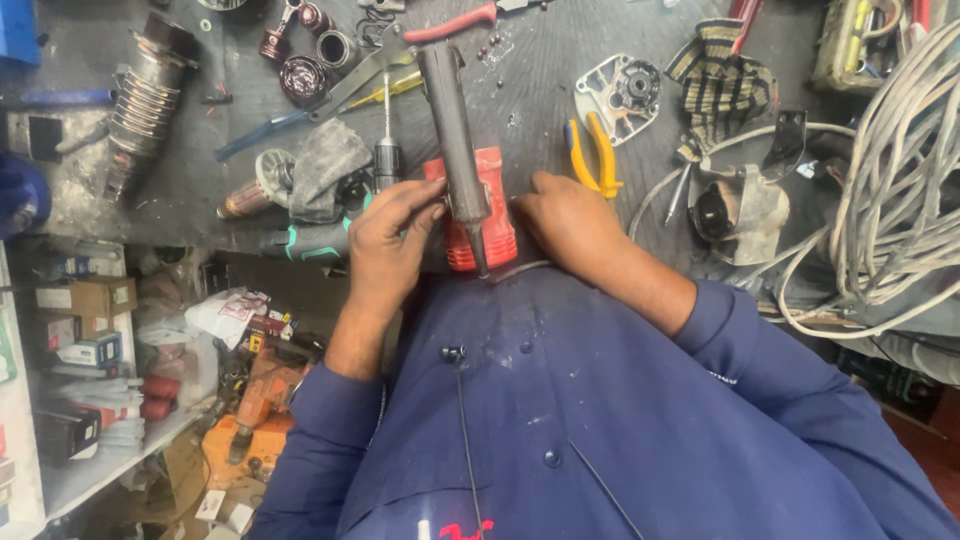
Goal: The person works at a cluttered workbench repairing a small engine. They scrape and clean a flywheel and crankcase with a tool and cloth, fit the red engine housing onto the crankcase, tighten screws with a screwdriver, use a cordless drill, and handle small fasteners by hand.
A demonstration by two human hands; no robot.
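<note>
A red power-tool housing [492, 215] lies on the dark workbench [540, 90] just in front of my chest. A long grey metal tool body [452, 130] with a thin tip stands across it, pointing toward me. My left hand [392, 240] pinches the grey body near its lower end, fingers closed on it. My right hand [565, 215] rests on the red housing's right side and holds it. What lies under the hands is hidden.
Yellow-handled pliers [592, 152], a round metal end plate [625, 88], a striped rag [722, 72], a green drill [325, 238], a motor armature [145, 100], red-handled pliers [455, 22] and coiled white cable [895, 190] crowd the bench. Shelves with boxes [85, 300] stand lower left.
</note>
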